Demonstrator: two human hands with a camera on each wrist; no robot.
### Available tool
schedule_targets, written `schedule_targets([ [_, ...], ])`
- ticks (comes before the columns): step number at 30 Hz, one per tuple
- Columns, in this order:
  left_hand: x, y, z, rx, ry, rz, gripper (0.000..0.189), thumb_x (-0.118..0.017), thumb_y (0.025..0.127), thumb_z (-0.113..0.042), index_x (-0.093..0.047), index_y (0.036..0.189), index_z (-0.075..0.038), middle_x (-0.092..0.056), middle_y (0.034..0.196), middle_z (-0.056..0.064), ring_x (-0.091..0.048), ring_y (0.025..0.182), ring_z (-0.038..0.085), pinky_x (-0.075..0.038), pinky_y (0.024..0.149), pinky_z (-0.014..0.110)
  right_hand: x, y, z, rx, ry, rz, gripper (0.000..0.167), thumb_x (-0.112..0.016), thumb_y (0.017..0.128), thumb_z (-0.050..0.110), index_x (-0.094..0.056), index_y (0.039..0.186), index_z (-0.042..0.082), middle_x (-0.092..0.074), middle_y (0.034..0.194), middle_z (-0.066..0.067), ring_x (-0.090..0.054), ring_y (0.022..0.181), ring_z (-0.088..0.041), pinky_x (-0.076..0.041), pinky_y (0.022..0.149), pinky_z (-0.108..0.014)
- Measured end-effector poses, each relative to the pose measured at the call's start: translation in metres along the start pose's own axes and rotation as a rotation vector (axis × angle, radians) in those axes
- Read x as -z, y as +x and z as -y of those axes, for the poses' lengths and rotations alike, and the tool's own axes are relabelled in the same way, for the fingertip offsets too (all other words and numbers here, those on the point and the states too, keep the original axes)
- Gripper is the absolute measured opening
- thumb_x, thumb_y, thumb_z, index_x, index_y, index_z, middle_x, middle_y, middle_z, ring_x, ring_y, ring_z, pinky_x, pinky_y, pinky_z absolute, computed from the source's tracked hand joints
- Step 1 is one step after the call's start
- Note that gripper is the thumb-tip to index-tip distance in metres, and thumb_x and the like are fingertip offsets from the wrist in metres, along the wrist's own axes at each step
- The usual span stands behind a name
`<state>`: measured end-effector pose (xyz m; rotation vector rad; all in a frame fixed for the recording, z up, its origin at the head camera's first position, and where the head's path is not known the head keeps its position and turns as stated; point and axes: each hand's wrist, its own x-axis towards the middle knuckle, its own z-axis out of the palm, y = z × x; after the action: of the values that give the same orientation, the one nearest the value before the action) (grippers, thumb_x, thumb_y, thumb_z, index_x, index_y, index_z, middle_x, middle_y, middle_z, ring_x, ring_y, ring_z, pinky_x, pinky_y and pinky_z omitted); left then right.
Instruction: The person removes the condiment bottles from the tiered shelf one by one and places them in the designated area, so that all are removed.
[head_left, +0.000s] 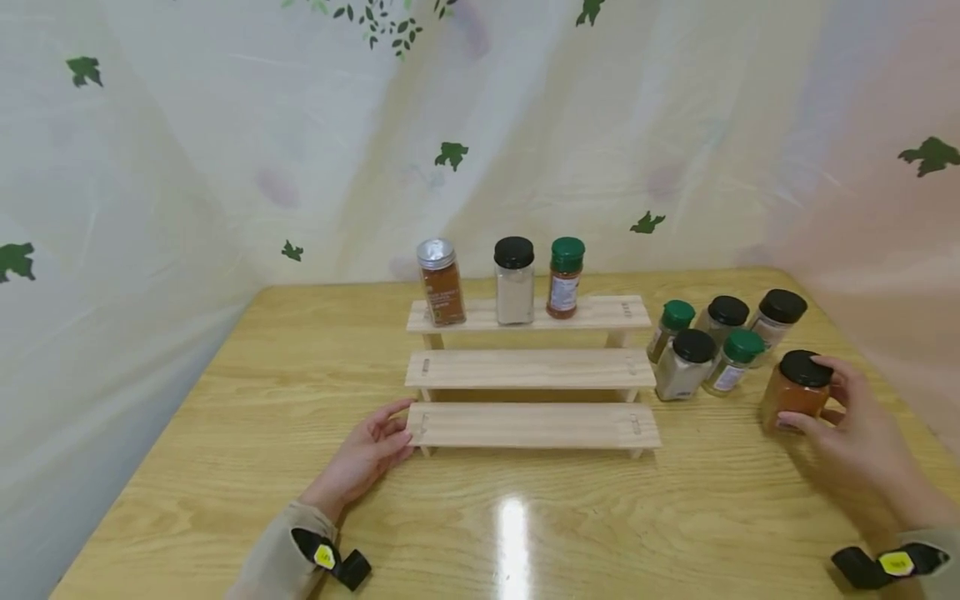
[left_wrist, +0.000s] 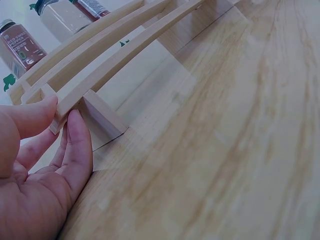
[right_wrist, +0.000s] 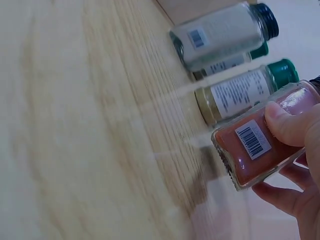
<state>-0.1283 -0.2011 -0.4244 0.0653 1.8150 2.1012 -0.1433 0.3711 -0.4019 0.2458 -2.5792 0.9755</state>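
My left hand pinches the left end of the lowest step of a three-tier wooden spice rack. In the left wrist view the thumb lies on the step's end, with fingertips beneath it. On the right, my right hand grips a black-lidded spice jar of orange-red powder. Its thumb presses the glass beside a barcode label in the right wrist view. Along the top step stand a silver-capped jar, a black-capped jar of pale powder and a green-capped jar.
Several more jars stand between the rack and my right hand, among them a black-lidded pale jar and a green-lidded jar. All rest on a wood-grain table. Behind hangs a pale curtain with leaf prints.
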Motion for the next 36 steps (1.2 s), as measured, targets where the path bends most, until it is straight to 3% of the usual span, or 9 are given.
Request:
schedule_targets([
  [10,-0.001,0.000,-0.002,0.003,0.000,0.003,0.063,-0.053,0.095,-0.004,-0.019,0.147,0.003,-0.051,0.111,0.000,-0.057,0.096,0.006,-0.051,0.084,0.018,0.006,0.016,-0.014,0.006,-0.056,0.048,0.091,-0.073,0.076,-0.008,-0.013,0.144,0.000,-0.040,0.119,-0.042,-0.046,0.093,0.012,-0.032,0.062,0.006],
  [12,-0.001,0.000,-0.002,0.001,0.002,0.007,0.062,-0.052,0.096,-0.004,-0.018,0.147,0.003,-0.051,0.111,0.000,-0.057,0.096,0.006,-0.051,0.084,0.018,0.006,0.019,-0.015,-0.010,-0.065,0.061,0.091,-0.073,0.077,-0.005,-0.012,0.145,0.000,-0.039,0.121,-0.043,-0.059,0.099,-0.018,-0.031,0.062,0.006],
  [15,-0.001,0.000,-0.003,-0.001,0.001,0.009,0.062,-0.052,0.096,-0.005,-0.017,0.147,0.004,-0.051,0.111,0.000,-0.057,0.096,0.006,-0.051,0.084,0.018,0.005,0.022,-0.015,-0.013,-0.075,0.069,0.090,-0.072,0.079,-0.004,-0.011,0.145,0.002,-0.039,0.122,-0.044,-0.044,0.099,-0.063,-0.029,0.063,0.007],
  [18,-0.001,0.001,-0.002,0.005,0.003,0.003,0.062,-0.052,0.096,-0.004,-0.018,0.147,0.003,-0.051,0.112,0.000,-0.057,0.096,0.006,-0.051,0.085,0.018,0.004,0.022,-0.016,0.014,-0.081,0.046,0.088,-0.072,0.078,-0.004,-0.016,0.145,0.003,-0.041,0.121,-0.043,-0.043,0.108,-0.061,-0.028,0.068,0.008],
  [22,0.000,0.002,0.000,0.015,0.007,-0.009,0.063,-0.053,0.095,-0.004,-0.019,0.147,0.002,-0.051,0.112,0.000,-0.058,0.096,0.006,-0.051,0.084,0.018,0.003,0.021,-0.018,0.028,-0.087,0.018,0.084,-0.072,0.080,-0.001,-0.019,0.146,0.007,-0.044,0.121,-0.040,-0.043,0.124,-0.038,-0.025,0.077,0.009],
  [29,0.000,0.003,-0.001,0.013,0.011,-0.007,0.062,-0.051,0.095,-0.002,-0.018,0.148,0.003,-0.051,0.112,0.001,-0.058,0.096,0.006,-0.051,0.084,0.018,0.006,0.027,-0.017,-0.018,-0.101,0.043,0.084,-0.073,0.079,-0.001,-0.020,0.145,0.000,-0.041,0.123,-0.041,-0.042,0.103,-0.059,-0.039,0.067,0.003],
  [31,0.000,0.003,-0.001,0.014,0.009,-0.005,0.062,-0.051,0.096,-0.002,-0.017,0.148,0.003,-0.051,0.112,0.001,-0.058,0.096,0.006,-0.051,0.084,0.018,0.007,0.030,-0.017,-0.028,-0.105,0.049,0.082,-0.074,0.078,-0.002,-0.023,0.143,-0.005,-0.039,0.124,-0.041,-0.042,0.102,-0.059,-0.045,0.062,-0.003],
  [33,0.000,0.003,-0.002,0.017,0.011,-0.006,0.062,-0.051,0.096,-0.003,-0.018,0.148,0.003,-0.051,0.113,0.001,-0.057,0.096,0.006,-0.051,0.085,0.019,0.008,0.033,-0.017,-0.019,-0.112,0.043,0.079,-0.075,0.076,-0.003,-0.029,0.139,-0.009,-0.038,0.123,-0.041,-0.043,0.100,-0.059,-0.055,0.061,-0.024],
  [36,0.000,0.002,-0.001,0.025,0.022,-0.018,0.062,-0.051,0.095,-0.003,-0.018,0.148,0.002,-0.050,0.113,0.002,-0.057,0.096,0.006,-0.051,0.085,0.019,0.007,0.034,-0.016,0.000,-0.132,0.027,0.075,-0.077,0.072,-0.006,-0.035,0.134,-0.012,-0.040,0.120,-0.039,-0.045,0.097,-0.057,-0.048,0.066,-0.054],
])
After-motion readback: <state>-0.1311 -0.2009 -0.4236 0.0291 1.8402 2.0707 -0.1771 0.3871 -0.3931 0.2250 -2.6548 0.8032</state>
